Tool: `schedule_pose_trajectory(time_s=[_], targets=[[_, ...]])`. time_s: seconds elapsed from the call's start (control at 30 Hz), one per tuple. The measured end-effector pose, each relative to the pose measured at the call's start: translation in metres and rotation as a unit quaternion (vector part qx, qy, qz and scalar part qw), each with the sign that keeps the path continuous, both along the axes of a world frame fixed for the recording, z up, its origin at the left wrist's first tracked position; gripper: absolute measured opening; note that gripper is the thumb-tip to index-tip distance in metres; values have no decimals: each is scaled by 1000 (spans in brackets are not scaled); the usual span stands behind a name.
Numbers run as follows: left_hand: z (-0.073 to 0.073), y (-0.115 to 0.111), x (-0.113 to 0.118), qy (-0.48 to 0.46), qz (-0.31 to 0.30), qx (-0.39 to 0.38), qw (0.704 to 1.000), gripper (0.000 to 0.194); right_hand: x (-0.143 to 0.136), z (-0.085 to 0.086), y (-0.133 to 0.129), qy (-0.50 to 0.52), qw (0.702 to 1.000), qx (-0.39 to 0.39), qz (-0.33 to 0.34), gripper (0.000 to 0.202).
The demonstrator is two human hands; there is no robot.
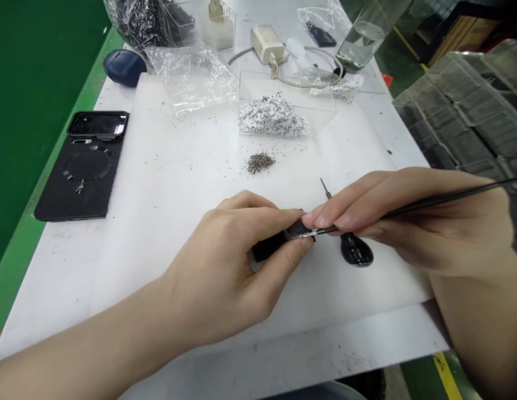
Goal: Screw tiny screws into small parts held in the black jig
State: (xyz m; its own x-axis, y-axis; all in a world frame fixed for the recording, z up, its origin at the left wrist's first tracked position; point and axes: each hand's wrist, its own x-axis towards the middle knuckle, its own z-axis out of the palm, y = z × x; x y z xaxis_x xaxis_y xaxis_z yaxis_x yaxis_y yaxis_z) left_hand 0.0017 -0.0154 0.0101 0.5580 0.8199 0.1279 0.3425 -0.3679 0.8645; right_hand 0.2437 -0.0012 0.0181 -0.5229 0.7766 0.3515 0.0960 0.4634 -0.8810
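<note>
Black part point(269, 247) in pinch of left hand point(229, 253), slim tool point(437, 199) in right hand point(428, 228)

black piece point(269, 248) partly hidden, slim tool point(450, 196) cropped at right, metallic bits point(260, 163) too small to tell

We are in a workshop: we see green floor point(45, 55), yellow markings point(446, 376), a heap of tiny metal parts point(261, 163) and plastic bins point(466, 105).
</note>
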Motion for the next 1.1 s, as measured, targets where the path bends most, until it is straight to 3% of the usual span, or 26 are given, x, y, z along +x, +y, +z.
schedule_pose_trajectory(time_s=[0.5,0.83,1.1], targets=[[-1,-1,1,-11,-1,10,1000,12,2,0,-3,-7,1000,19,2,31],[-5,0,1,-26,-7,29,999,10,-9,16,-14,-119,987,82,-75,17],[-5,0,1,-29,-12,32,999,10,-9,16,-34,-178,971,117,-109,18]])
